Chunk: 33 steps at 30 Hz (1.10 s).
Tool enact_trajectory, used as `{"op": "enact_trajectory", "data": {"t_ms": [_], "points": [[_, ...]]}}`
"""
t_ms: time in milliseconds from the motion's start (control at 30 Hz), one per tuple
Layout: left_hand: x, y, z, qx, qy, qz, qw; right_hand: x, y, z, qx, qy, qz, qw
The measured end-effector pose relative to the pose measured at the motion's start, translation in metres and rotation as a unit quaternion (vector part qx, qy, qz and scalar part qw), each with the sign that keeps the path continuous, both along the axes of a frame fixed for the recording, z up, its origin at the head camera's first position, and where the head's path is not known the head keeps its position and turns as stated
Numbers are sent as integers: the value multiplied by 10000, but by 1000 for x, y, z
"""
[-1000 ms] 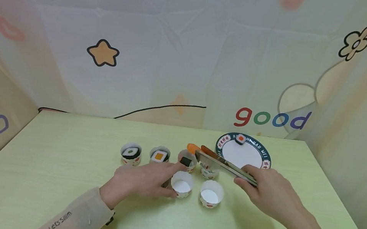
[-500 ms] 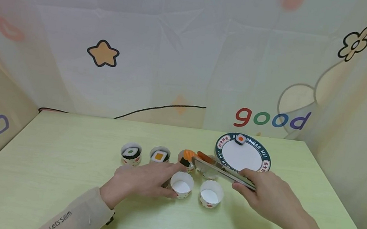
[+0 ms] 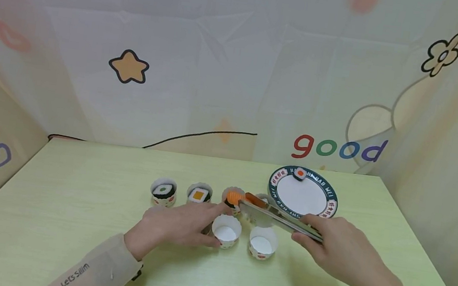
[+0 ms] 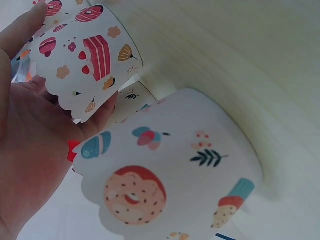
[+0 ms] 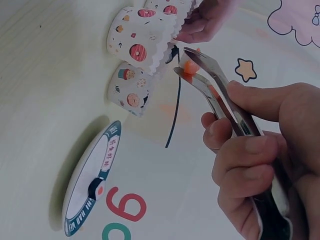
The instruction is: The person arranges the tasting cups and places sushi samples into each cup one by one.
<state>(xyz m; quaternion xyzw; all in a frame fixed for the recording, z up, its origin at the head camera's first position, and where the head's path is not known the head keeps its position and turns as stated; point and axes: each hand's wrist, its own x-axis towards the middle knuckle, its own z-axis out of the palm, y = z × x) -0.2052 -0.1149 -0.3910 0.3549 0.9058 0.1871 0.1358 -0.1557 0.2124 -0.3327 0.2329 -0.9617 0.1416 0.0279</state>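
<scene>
My right hand (image 3: 335, 241) grips metal tongs (image 3: 284, 220). Their tips are at an orange-topped toy sushi piece (image 3: 234, 198), which overlaps the third paper cup (image 3: 238, 212) of the back row. In the right wrist view that orange piece (image 5: 191, 66) shows between the tong tips (image 5: 186, 51). Something black shows just below it in the cup. My left hand (image 3: 180, 228) reaches over the cups with fingers extended. Its index fingertip is at the third cup's near rim, its thumb beside a white-lined front cup (image 3: 226, 232). A printed cup (image 4: 135, 175) beneath this hand is mostly hidden from the head view.
Two back-row cups to the left hold sushi rolls, one with a green centre (image 3: 163, 189), one with a yellow square (image 3: 198, 195). Another front cup (image 3: 262, 243) stands right. Behind the tongs is a partly covered cup. A blue-rimmed plate (image 3: 304, 196) bears a small roll (image 3: 300, 173).
The tongs and the orange-topped sushi have moved down and slightly left, from above the right edge of the third cup to over its opening. My left hand has stayed in place.
</scene>
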Motion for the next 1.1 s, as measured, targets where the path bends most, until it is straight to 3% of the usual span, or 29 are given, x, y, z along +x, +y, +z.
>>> {"op": "enact_trajectory", "data": {"t_ms": [1100], "points": [[-1,0,1,-43,-6,-5,10000,12,6,4,-148,-467,132,9987]]}}
